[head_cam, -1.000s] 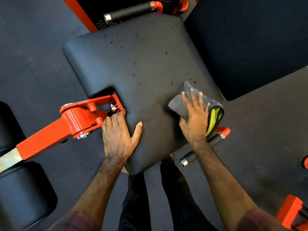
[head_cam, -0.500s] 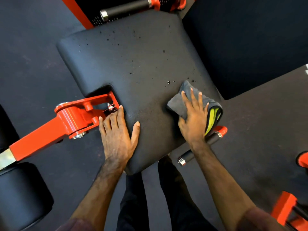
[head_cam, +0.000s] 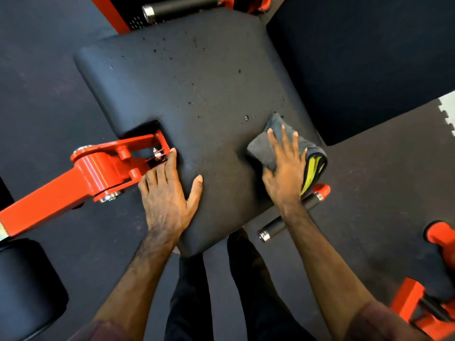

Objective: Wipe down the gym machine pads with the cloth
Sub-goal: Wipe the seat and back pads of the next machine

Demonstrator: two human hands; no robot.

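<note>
On the black pad, right side near its edge: folded grey cloth pressed flat under the right hand, fingers straight and slightly spread. Left hand flat on the pad's near-left edge beside the red arm, fingers straight, thumb splayed. Droplets dot the pad.

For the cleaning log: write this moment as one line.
right hand flat on cloth | cloth on pad near right edge | left hand braces pad beside red arm | droplets still on pad
</note>
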